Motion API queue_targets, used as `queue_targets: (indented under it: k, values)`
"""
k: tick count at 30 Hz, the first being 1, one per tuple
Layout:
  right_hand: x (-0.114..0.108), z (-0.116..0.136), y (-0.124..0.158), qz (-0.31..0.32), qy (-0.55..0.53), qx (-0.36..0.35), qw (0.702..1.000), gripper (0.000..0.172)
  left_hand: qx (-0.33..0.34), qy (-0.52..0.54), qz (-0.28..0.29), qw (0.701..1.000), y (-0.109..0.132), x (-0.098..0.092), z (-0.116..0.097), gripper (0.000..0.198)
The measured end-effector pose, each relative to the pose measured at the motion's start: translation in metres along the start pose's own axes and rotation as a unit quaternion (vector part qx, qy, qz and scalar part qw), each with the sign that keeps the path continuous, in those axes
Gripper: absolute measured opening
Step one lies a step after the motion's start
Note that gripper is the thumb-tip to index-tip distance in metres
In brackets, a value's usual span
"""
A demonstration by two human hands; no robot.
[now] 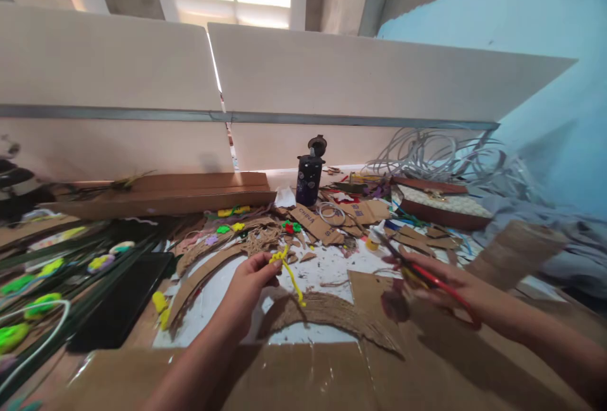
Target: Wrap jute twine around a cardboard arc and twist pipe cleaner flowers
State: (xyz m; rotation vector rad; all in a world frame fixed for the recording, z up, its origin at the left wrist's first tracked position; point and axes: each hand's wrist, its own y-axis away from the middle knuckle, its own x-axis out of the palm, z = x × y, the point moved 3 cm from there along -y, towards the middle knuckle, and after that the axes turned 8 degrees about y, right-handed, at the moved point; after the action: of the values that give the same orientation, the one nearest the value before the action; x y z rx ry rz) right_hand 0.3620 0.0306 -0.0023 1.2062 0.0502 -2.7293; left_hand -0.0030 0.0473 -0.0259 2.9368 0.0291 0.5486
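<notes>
My left hand [258,275] pinches a small piece of yellow yarn work [279,255] between thumb and fingers, and a yellow strand [296,284] hangs down from it. Out to the right, my right hand [429,278] is wrapped around red-handled scissors [427,273], whose dark blades point up and left. Motion blurs that hand, so how far the blades are apart is hard to see. Below the strand lies a curved cardboard strip wrapped in brown twine [327,313]. Another curved strip [203,281], partly wrapped, lies left of my left hand.
A dark bottle [309,178] with its lid up stands at the back. Cardboard scraps [320,224], a handbag [439,202] and a brown roll [516,253] lie to the right. On the left are a black flat panel [123,300], crocheted flowers [45,305] and a long cardboard box [165,196].
</notes>
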Motion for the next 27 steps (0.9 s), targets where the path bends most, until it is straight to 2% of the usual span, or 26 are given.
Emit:
queue_targets:
  k: [3,6,9,13,20,24,27]
  values:
    - [0.026,0.033,0.0,0.17,-0.067,-0.021,0.983,0.048,0.006,-0.012,0.016,1.0,0.001,0.0,-0.001,0.02]
    - [0.033,0.067,-0.007,0.221,0.005,-0.072,0.973,0.045,0.007,-0.025,0.029,0.999,0.001,-0.001,-0.002,0.019]
    - [0.035,0.09,-0.016,0.246,0.101,-0.13,0.955,0.05,0.001,-0.038,0.039,0.999,0.001,0.0,-0.003,0.02]
    - [0.043,0.103,-0.03,0.261,0.167,-0.164,0.936,0.05,0.002,-0.048,0.056,0.997,0.002,0.003,-0.004,0.02]
    - [0.059,0.119,-0.044,0.284,0.165,-0.21,0.921,0.038,0.005,-0.069,0.079,0.994,0.005,0.007,-0.006,0.018]
    - [0.063,0.126,-0.047,0.271,0.173,-0.237,0.917,0.025,0.006,-0.076,0.086,0.993,0.007,0.01,-0.009,0.017]
    - [0.065,0.126,-0.05,0.265,0.178,-0.24,0.916,0.023,0.009,-0.09,0.091,0.992,0.006,0.009,-0.01,0.017]
